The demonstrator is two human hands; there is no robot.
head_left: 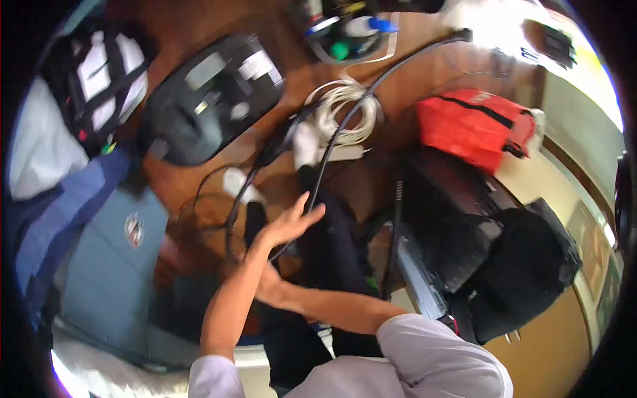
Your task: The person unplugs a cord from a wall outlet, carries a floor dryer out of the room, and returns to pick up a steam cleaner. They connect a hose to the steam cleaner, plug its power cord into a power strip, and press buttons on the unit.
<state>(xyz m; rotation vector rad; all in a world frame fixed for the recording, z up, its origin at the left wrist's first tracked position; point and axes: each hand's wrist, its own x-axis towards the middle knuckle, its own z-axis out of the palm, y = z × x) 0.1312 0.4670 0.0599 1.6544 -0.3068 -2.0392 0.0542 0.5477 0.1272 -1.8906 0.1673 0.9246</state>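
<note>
My left hand [292, 222] reaches out over my legs, its fingers stretched and apart. A thick black cable [325, 159] runs down from the upper right and passes right at those fingers. Below, my forearms cross, and my right hand [267, 284] is closed at a lower stretch of the cable, partly hidden behind the left forearm. From there a loop of the cable hangs to the left and rises toward a darker bundle near my feet. Both hands are slightly blurred.
A coil of white cable [352, 123] lies on the wooden floor beyond my feet. A black case [212, 99] is at upper left, a grey-blue box [113, 259] at left. On the right are a red bag [468, 126] and a black bag [524, 272].
</note>
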